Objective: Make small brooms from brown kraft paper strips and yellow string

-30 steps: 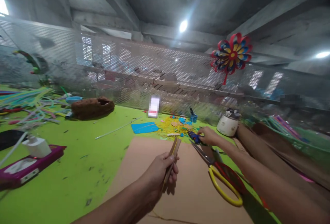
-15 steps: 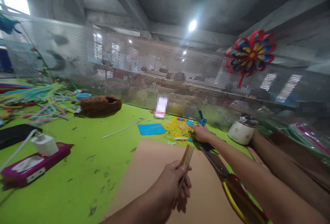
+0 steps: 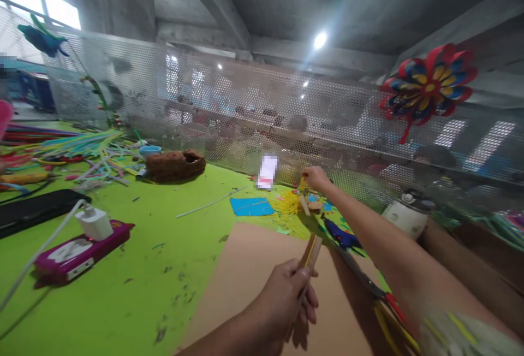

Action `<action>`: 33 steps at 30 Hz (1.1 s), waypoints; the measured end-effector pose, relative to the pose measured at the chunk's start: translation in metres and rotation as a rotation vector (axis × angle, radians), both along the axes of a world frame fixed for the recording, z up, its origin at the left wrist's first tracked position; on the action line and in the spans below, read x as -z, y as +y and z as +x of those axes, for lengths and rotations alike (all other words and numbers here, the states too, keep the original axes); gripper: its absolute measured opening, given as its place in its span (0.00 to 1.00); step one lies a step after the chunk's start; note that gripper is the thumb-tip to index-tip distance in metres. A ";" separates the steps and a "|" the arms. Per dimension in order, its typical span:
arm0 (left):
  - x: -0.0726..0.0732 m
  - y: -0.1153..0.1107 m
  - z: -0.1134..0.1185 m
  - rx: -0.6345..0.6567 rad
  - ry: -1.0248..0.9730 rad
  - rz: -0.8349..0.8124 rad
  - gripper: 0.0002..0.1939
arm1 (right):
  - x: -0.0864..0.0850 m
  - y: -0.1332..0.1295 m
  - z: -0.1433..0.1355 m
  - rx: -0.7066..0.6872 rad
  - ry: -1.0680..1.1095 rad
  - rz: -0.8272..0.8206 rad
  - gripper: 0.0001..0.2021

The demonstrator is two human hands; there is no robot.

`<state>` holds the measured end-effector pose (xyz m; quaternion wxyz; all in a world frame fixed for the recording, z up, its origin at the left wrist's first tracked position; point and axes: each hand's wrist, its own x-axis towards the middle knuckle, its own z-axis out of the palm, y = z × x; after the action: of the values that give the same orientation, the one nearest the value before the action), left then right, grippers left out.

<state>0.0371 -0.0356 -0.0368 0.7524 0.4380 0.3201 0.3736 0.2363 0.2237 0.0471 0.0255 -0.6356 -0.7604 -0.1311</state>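
Some brown material (image 3: 315,249) juts beyond the left grip (image 3: 291,289).

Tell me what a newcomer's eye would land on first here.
Probably the red, blue and yellow flower-shaped ornament at the upper right. Next would come the vivid green tabletop, with a magenta block and white plug at its left. Near the middle, the right hand holds up yellow strands from a tangled heap.
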 end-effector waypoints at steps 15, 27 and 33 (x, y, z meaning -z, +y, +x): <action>-0.005 -0.007 -0.001 0.031 0.039 -0.016 0.19 | 0.038 -0.125 0.107 0.029 0.051 -0.397 0.14; -0.007 0.002 -0.008 0.001 0.040 0.046 0.16 | 0.048 -0.150 0.123 0.085 0.224 -0.190 0.15; -0.006 0.003 -0.008 0.016 0.051 0.026 0.16 | 0.020 -0.137 0.134 0.162 0.529 -0.249 0.16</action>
<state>0.0295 -0.0328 -0.0310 0.7414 0.4596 0.3307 0.3601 0.3699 0.0867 0.0269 0.1340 -0.7043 -0.6845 0.1317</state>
